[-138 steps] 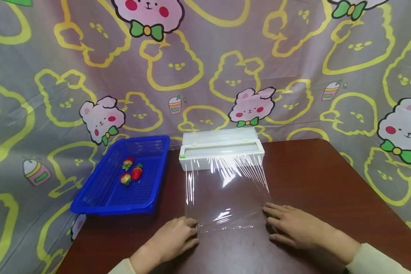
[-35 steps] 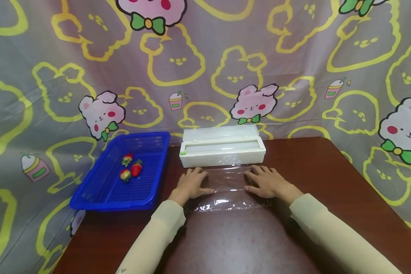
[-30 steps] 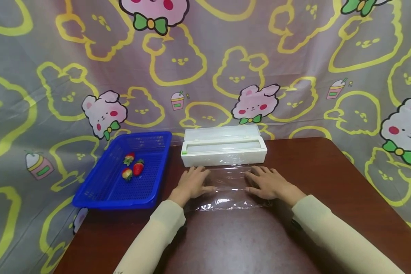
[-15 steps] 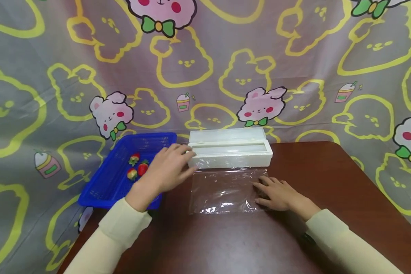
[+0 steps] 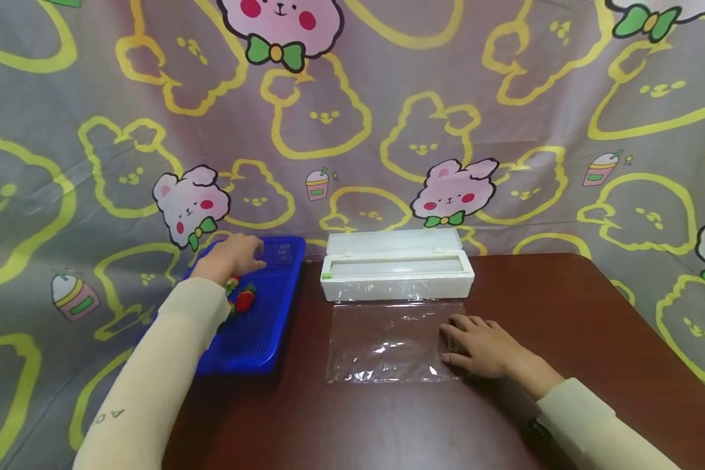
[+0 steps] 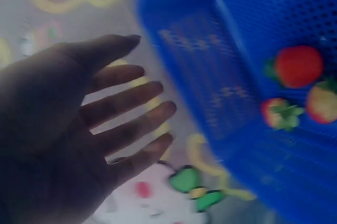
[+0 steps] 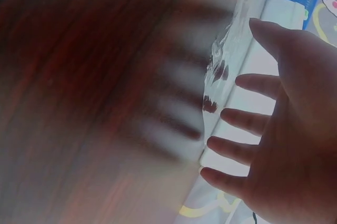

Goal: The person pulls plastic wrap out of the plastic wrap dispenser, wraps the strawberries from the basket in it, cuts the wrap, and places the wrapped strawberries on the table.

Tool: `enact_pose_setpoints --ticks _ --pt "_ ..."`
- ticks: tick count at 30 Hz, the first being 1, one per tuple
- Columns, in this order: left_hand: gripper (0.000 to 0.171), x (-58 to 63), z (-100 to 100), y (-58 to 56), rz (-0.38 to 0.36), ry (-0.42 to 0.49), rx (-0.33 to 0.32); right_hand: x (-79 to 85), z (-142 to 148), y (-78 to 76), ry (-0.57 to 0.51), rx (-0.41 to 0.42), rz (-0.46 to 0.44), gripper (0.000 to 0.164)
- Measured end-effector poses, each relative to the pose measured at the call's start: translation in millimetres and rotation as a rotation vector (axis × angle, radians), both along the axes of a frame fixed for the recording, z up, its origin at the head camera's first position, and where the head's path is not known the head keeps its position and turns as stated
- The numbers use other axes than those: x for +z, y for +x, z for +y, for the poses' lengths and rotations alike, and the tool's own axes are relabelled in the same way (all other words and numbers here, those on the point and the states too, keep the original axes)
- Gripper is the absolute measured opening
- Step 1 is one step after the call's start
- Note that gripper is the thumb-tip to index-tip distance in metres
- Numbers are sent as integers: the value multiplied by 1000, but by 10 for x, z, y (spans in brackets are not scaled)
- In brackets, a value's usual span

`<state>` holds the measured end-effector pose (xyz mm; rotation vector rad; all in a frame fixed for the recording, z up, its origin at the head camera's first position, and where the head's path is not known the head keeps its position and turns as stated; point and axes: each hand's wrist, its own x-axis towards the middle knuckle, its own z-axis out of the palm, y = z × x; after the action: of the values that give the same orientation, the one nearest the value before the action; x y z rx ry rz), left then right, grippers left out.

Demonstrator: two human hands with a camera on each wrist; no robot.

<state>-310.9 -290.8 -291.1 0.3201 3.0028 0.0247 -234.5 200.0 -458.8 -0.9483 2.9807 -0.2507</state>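
My left hand (image 5: 229, 258) hovers over the far part of a blue plastic basket (image 5: 273, 326), fingers extended and holding nothing. In the left wrist view, its spread fingers point toward three strawberries, one of them a red strawberry (image 6: 299, 67). The hand and sleeve partly cover the strawberries in the head view. A sheet of clear cling film (image 5: 382, 339) lies on the table, running up to a white cling film box (image 5: 399, 288) whose lid is raised. At the sheet's right edge, my right hand (image 5: 484, 346) rests with loosely bent fingers.
The brown wooden table (image 5: 399, 424) reaches toward me and to the right. A patterned cloth curtain (image 5: 382, 85) hangs right behind the basket and the box.
Both hands earlier held the film's near edge, then lowered it near the box. My left hand has since left the film and moved left over the basket. The right hand stays at the film's right edge.
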Motion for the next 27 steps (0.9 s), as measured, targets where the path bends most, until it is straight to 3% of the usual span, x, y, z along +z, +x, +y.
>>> enact_pose_setpoints --ticks 4,8,12,17,19,27 --pt "30 -260 -166 -154 -147 31 114 -7 4 29 4 29 36 62" --pt "23 -464 -261 -233 -223 23 218 -31 2 51 -3 46 64 61" --pt "31 -657 -283 -344 -280 -39 259 -53 16 70 -5 23 68 61" --pt "40 -849 -279 -388 -335 -85 320 -40 -1 110 -7 26 92 61" --pt "42 -889 -258 -382 -346 -75 320 -30 -7 119 -6 25 95 61" --pt "32 -941 -209 -341 -327 -39 216 -45 -25 74 -10 24 84 61"
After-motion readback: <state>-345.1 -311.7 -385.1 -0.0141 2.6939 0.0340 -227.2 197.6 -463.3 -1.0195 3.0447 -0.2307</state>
